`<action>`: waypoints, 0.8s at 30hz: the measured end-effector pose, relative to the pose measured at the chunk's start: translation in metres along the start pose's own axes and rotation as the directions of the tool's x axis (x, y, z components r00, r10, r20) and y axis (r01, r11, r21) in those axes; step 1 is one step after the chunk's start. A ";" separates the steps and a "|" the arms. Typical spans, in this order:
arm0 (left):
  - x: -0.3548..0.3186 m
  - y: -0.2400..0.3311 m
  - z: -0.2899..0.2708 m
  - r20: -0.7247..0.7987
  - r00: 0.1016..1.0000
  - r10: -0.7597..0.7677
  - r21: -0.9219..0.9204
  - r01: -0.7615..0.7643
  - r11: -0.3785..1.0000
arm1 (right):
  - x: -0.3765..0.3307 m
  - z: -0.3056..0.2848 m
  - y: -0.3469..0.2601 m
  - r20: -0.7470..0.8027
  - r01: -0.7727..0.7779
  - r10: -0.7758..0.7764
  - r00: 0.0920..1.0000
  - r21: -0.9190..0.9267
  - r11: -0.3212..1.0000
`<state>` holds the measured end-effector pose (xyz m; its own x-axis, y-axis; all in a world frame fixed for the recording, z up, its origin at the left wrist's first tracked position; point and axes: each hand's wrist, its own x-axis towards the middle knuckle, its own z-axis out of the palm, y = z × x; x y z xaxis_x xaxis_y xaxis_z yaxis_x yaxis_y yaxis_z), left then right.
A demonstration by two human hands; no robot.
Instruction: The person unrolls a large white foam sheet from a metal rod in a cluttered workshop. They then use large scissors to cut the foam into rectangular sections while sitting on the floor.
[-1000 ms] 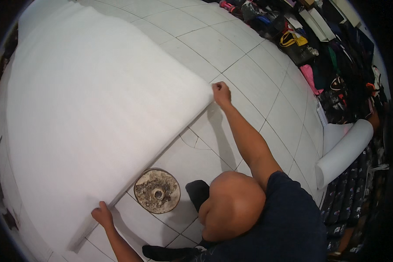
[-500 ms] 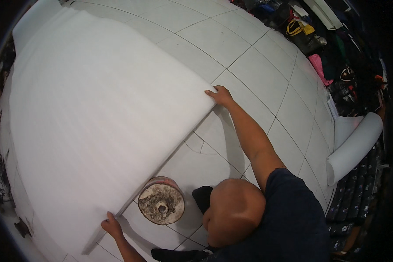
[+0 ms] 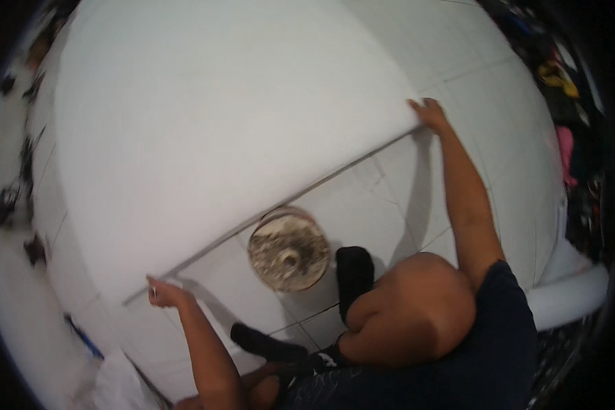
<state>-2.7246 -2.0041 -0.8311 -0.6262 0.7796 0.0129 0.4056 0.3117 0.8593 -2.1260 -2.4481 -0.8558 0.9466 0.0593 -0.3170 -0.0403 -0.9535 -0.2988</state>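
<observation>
A large white sheet (image 3: 232,123), which looks like thin packing foam, spreads across the tiled floor. My left hand (image 3: 164,294) pinches the left end of its near edge, thumb side up. At the right corner of that same edge, my right hand (image 3: 428,115) grips the sheet, with its arm stretched far out. Between the two hands the edge runs nearly straight, slanting up to the right, with a dark shadow line beneath it. Just below the middle of this edge stands a round, dirt-crusted base or spool (image 3: 289,251) with a raised hub; its far rim touches or nearly touches the edge.
A rolled white sheet (image 3: 567,301) lies at the right. Beyond it are piled bags and clothes, among them a yellow item (image 3: 559,80) and a pink one (image 3: 565,154). Dark tangled clutter (image 3: 5,205) sits at the left, and a whitish plastic bag (image 3: 119,383) at the lower left.
The view has turned, so the sheet's near edge looks less steep. Both hands still hold the same corners, the left now higher in the picture and the right farther right.
</observation>
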 end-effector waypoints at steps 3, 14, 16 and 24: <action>0.015 0.001 0.001 0.273 0.674 0.686 0.126 -0.732 0.669 | 0.009 -0.006 0.010 0.003 0.046 -0.046 0.999 0.001 0.999; -0.062 0.008 0.029 0.886 -0.217 0.409 -0.265 -0.962 0.064 | 0.011 -0.015 0.005 -0.065 0.192 -0.193 0.979 -0.018 0.981; -0.064 0.004 0.029 0.877 -0.227 0.423 -0.290 -0.953 0.091 | -0.003 -0.020 0.005 -0.140 0.154 -0.174 0.975 -0.146 0.977; -0.048 -0.015 0.029 0.834 -0.192 0.518 -0.262 -0.963 0.064 | -0.252 0.030 -0.156 -0.033 0.778 -0.800 0.599 0.263 0.571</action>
<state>-2.6812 -2.0300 -0.8595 0.8854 0.4645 0.0158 0.4548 -0.8730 0.1762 -2.3675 -2.3052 -0.7567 0.6094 0.7890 0.0788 0.6288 -0.4203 -0.6541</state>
